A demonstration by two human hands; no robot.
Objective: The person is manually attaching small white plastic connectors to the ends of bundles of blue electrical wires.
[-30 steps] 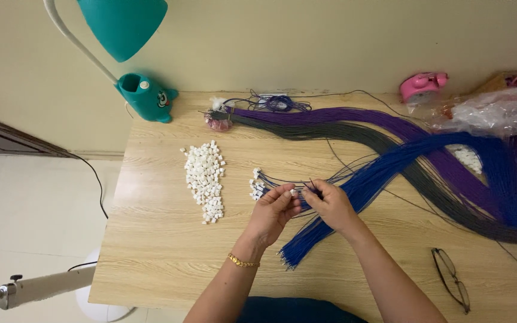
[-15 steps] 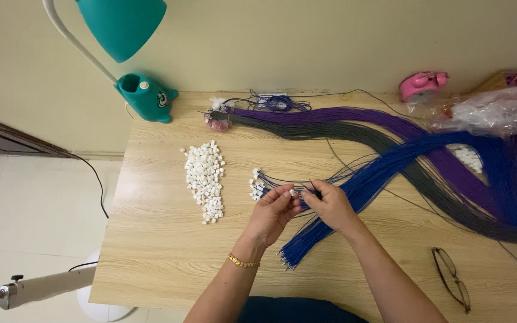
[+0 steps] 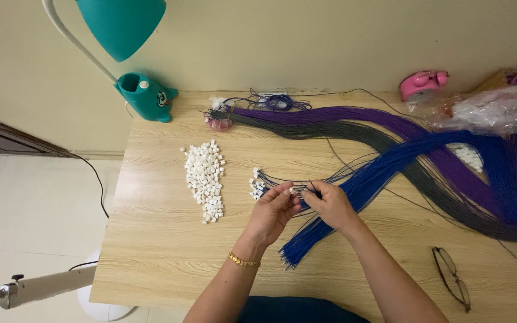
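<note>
My left hand and my right hand meet over the middle of the wooden table. The left fingertips pinch a small white connector. The right fingers pinch a thin wire end pressed against that connector. Just left of the hands lies a small cluster of wires fitted with white connectors. A bundle of blue wires runs under my right hand toward the right. A pile of loose white connectors lies further left.
Purple and grey wire bundles sweep across the back. A teal desk lamp stands at the back left, a pink object and a plastic bag at the back right. Glasses lie at the front right.
</note>
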